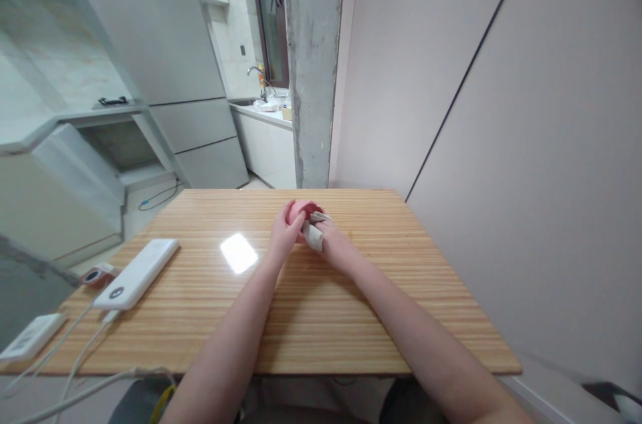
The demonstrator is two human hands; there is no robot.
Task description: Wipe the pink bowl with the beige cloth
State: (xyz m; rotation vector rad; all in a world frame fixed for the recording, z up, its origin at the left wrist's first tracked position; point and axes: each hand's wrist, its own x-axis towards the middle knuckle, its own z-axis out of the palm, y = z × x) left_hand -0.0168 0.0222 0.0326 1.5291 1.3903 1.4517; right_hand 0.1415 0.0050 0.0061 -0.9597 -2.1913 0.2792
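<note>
A small pink bowl-like cup [297, 208] is tilted over the far middle of the table, its opening turned toward my right hand. My left hand [286, 230] is closed around the cup's left side, thumb at the near rim. In my right hand [332, 239] is a pale grey-white cloth [313, 237], bunched and pressed at the cup's opening. The cloth and cup hide some of the right fingertips. Whether the cup touches the table cannot be made out.
The wooden table [200, 337] bears a white power bank [143, 273] with cables, a white box-like item [33, 337] and a roll of tape [95, 276] on the left. A plain wall [476, 176] stands close on the right. Behind are a fridge [150, 29] and a sink counter [265, 136].
</note>
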